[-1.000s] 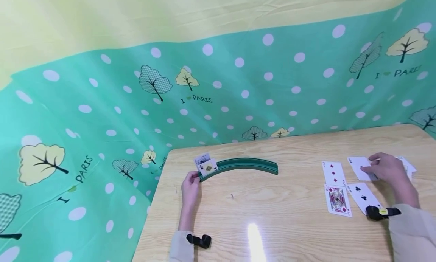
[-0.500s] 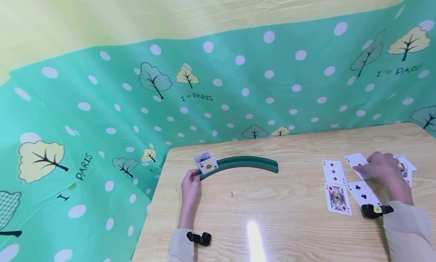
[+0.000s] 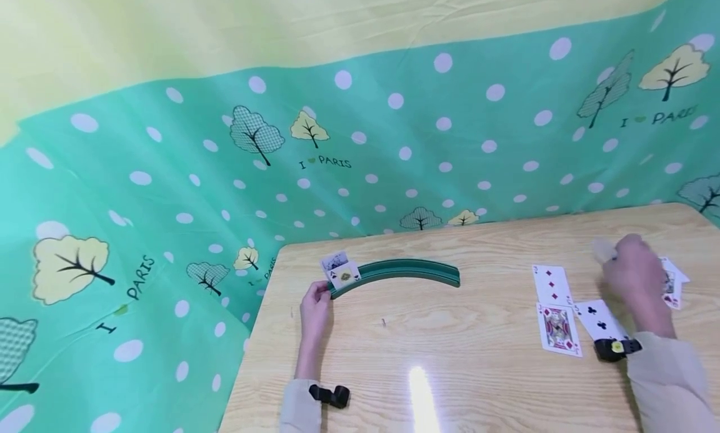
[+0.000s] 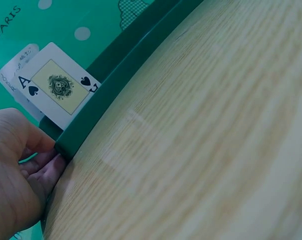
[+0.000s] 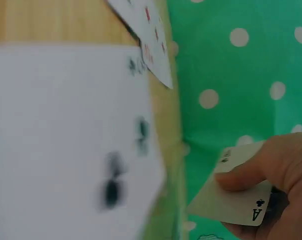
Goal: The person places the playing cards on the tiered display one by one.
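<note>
My left hand (image 3: 315, 314) pinches the left end of a green curved card holder (image 3: 409, 268) on the table. In that end stand an ace of spades (image 4: 59, 87) and, behind it, a joker (image 4: 9, 75). Over on the right, my right hand (image 3: 634, 277) grips an ace of clubs (image 5: 236, 200), thumb across its face. The card is lifted off the table and blurred in the head view. Below the right hand lies a clubs card (image 3: 600, 320), partly covered by the wrist strap.
A three of diamonds (image 3: 551, 285) and a jack of diamonds (image 3: 559, 330) lie face up left of the right hand. More cards (image 3: 672, 283) lie partly hidden beyond it. The wooden table (image 3: 450, 333) meets a green dotted cloth (image 3: 371, 127) behind and on the left.
The ace of clubs lay on the table beneath my right hand; now the hand has raised and tilted it off the surface. My left hand and the card holder have stayed put.
</note>
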{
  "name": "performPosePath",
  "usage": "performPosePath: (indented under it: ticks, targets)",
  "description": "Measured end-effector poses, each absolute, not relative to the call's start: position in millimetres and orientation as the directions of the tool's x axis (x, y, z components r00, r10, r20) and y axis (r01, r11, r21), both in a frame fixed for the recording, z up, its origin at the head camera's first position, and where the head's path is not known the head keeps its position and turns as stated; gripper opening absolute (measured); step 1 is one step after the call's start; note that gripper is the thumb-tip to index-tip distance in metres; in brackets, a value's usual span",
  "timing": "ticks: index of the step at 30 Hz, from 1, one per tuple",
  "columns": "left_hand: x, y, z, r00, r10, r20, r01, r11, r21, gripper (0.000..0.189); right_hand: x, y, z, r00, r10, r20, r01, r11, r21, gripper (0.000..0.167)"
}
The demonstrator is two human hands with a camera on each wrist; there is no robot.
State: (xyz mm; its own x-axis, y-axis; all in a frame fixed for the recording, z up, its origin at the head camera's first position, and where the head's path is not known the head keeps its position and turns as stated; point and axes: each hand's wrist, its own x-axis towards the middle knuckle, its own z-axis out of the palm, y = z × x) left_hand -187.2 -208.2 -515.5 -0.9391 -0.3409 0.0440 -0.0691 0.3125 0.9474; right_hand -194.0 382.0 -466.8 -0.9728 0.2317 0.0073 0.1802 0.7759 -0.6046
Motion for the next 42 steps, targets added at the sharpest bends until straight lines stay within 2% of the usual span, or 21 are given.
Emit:
performPosePath:
  ticks: [2,4,9,13,23,42]
  targets:
    - [-186,-208,-516,-0.941,-0.337,0.036,-0.075,0.311,0.947,0.029,-193,382,-461,-0.944,0.314,0.096,0.186,0.752,-0.632,0.030]
    - [-185,-209,-516,-0.939,-0.342,0.041,-0.074,0.316,0.946,0.029,-193,381,-454,-0.924,0.361,0.124,0.187,0.711,-0.678,0.034]
    - [-185,-209,-517,-0.935,-0.351,0.048,-0.067,0.309,0.949,0.028,-195,377,-443,-0.914,0.399,0.074,0.215,0.632,-0.744,0.057]
    - [-188,-207,-519,-0.945,-0.324,0.043,-0.062,0.305,0.950,0.029,-192,374,-437,-0.910,0.412,0.038,0.243,0.606,-0.757,0.055]
    - [-191,-204,-518,-0.942,-0.332,0.048,-0.058,0.303,0.951,0.029,-190,367,-425,-0.914,0.406,-0.001,0.250,0.563,-0.788,0.052]
    - [-190,-207,-518,-0.940,-0.339,0.035,-0.067,0.285,0.956,0.030,-197,333,-402,-0.945,0.327,-0.005,0.163,0.457,-0.874,0.062]
